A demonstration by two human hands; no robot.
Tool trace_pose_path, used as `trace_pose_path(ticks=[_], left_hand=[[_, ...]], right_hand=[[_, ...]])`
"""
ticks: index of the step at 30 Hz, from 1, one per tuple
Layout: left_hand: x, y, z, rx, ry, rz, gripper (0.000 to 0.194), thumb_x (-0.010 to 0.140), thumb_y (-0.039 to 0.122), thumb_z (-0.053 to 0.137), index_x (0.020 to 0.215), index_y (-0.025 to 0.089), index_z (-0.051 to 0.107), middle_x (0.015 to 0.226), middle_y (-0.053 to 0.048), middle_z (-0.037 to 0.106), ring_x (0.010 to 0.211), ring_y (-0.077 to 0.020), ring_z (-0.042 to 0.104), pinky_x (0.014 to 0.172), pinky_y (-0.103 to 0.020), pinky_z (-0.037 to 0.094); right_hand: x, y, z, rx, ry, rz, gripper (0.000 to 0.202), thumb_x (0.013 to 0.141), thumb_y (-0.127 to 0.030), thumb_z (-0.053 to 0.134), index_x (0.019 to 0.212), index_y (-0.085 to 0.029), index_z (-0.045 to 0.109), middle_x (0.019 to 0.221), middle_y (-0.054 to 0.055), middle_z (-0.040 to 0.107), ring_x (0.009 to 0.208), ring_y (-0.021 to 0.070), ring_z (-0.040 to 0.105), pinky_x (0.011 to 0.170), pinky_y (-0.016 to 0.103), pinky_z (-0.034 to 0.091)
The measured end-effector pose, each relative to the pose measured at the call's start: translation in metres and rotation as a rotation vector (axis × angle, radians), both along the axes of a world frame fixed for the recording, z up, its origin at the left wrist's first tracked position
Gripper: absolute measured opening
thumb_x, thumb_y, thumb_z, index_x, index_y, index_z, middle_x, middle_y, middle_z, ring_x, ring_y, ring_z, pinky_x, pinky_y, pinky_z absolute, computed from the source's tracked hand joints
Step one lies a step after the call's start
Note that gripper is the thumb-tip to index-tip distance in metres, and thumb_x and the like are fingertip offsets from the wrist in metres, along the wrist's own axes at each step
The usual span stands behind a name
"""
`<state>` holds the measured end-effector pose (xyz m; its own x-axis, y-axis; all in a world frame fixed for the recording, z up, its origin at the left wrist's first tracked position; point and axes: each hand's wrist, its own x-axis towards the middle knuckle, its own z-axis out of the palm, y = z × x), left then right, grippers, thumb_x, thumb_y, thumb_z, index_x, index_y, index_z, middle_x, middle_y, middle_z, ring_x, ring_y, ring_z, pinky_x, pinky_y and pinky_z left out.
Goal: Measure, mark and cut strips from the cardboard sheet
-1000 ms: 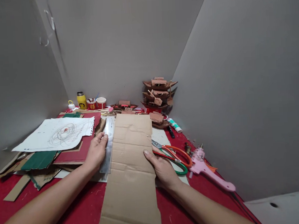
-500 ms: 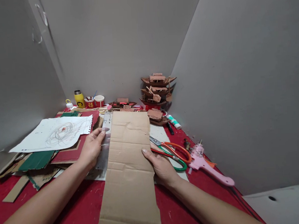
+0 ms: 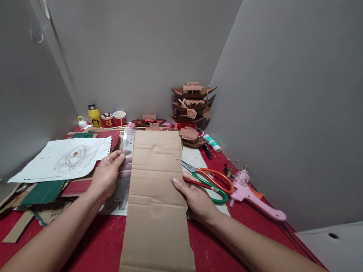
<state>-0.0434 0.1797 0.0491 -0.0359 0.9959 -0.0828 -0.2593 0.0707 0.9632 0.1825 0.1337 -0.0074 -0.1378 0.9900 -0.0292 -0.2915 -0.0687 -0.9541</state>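
Right between the two grips, a long strip of brown cardboard [image 3: 156, 186] was held, its right edge pinched by the right hand [image 3: 197, 196], the thumb laid on the upper face, the fingers tucked out of sight beneath! On the other side, a clear ruler [image 3: 128, 143] was gripped by the left hand [image 3: 107, 175], the thumb set at its left edge, the fingers glimpsed through the plastic, and that ruler was lined up just beside the left edge of the cardboard; whether the two touched could not be told. Just right of the right-hand grip, scissors [image 3: 216, 172] with orange and green handles were spotted, blades pointed toward the cardboard, a thin red rod [image 3: 199, 184] seen alongside; whether either was held by the hidden fingers could not be made out. Farther right of that grip, a pink glue gun [image 3: 245, 193] was seen, rested on the red tabletop [image 3: 84, 248]. Left of the left hand, a scribbled sheet of paper [image 3: 45, 167] was spread over a pile of scraps, with a green cardboard piece [image 3: 42, 193] exposed below it. Well beyond both grips, a yellow bottle [image 3: 94, 116] was lined up with two red cups [image 3: 119, 118], and beyond the right hand a stack of model boats [image 3: 193, 104] was seen, fronted by a single boat [image 3: 190, 136], with a white-and-green tube [image 3: 212, 143] and a black marker [image 3: 207, 151] placed near it
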Motion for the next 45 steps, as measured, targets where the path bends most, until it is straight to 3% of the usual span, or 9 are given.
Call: trace_pose_path(ticks=[9,17,23,29,38,45], left_hand=[[-0.001,-0.002,0.001,0.008,0.029,-0.008,0.023,0.066,0.036,0.075,0.076,0.019,0.062,0.064,0.002,0.068,0.049,-0.0124,0.058,0.048,-0.021,0.043],[-0.005,-0.001,-0.003,0.017,0.089,-0.007,0.026,0.067,0.041,0.073,0.075,0.020,0.059,0.052,0.007,0.057,0.040,-0.0094,0.046,0.039,-0.018,0.030],[-0.004,-0.003,0.000,0.057,0.126,-0.007,0.028,0.068,0.043,0.072,0.074,0.020,0.058,0.055,0.005,0.058,0.046,-0.0111,0.051,0.046,-0.020,0.037],[-0.004,-0.004,-0.004,0.112,0.192,0.009,0.028,0.072,0.045,0.069,0.076,0.019,0.060,0.053,0.007,0.054,0.040,-0.0074,0.039,0.041,-0.018,0.027],[-0.004,-0.007,0.002,0.126,0.207,-0.011,0.029,0.071,0.044,0.071,0.077,0.019,0.059,0.046,0.009,0.048,0.037,-0.0063,0.033,0.038,-0.017,0.021],[-0.003,-0.008,0.000,0.140,0.171,0.037,0.026,0.070,0.040,0.071,0.076,0.019,0.058,0.044,0.009,0.048,0.036,-0.0068,0.037,0.038,-0.017,0.025]], right_hand=[[0.002,-0.001,0.000,-0.009,-0.001,0.011,0.043,0.080,-0.044,0.070,0.120,-0.029,0.066,0.117,0.003,0.072,0.114,0.0294,0.064,0.102,0.047,0.047],[0.003,0.000,-0.007,-0.007,0.003,0.044,0.046,0.084,-0.041,0.068,0.128,-0.032,0.059,0.121,0.002,0.070,0.114,0.0272,0.064,0.101,0.045,0.048],[0.001,-0.001,-0.006,-0.021,0.015,0.018,0.047,0.080,-0.042,0.071,0.125,-0.031,0.062,0.115,0.002,0.073,0.108,0.0291,0.067,0.094,0.045,0.053],[0.000,-0.001,-0.005,0.002,0.003,0.002,0.044,0.080,-0.042,0.072,0.121,-0.031,0.064,0.116,0.003,0.072,0.107,0.0286,0.067,0.095,0.045,0.052],[0.000,0.000,-0.006,0.000,0.044,0.017,0.045,0.079,-0.041,0.072,0.122,-0.029,0.064,0.116,0.004,0.073,0.108,0.0290,0.067,0.095,0.047,0.051],[0.002,0.001,-0.011,0.009,0.042,0.056,0.048,0.083,-0.040,0.070,0.128,-0.032,0.059,0.120,0.004,0.071,0.109,0.0274,0.066,0.096,0.045,0.051]])
